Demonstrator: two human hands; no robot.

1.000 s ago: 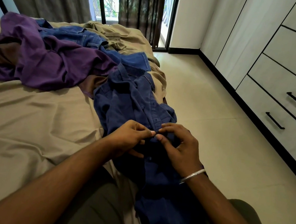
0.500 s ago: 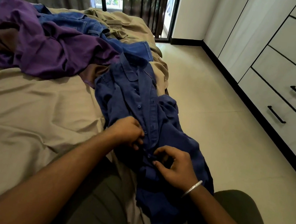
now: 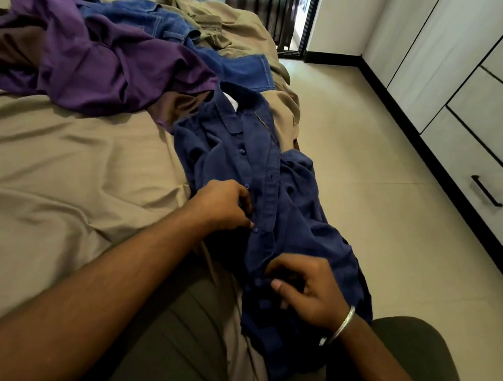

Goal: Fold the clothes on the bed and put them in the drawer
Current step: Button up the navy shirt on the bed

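Note:
A dark blue button shirt (image 3: pixel 278 201) lies lengthwise along the bed's right edge, its lower part draped over my lap. My left hand (image 3: pixel 225 206) grips the shirt's button strip at mid-length. My right hand (image 3: pixel 307 291), with a metal bangle at the wrist, pinches the fabric lower down by a button. Behind the shirt lie a purple garment (image 3: pixel 93 59), blue jeans (image 3: pixel 157 23) and khaki trousers (image 3: pixel 223 23). White drawers (image 3: pixel 494 128) with black handles stand shut on the right.
The bed (image 3: pixel 33 177) has a beige sheet with a bare stretch on the left. A tiled floor (image 3: pixel 375 182) runs between bed and drawers. Curtains and a barred glass door (image 3: pixel 265 0) stand at the back.
Both hands have moved down the shirt's button strip toward me, the right hand further than the left. The shirt has been drawn further onto my lap.

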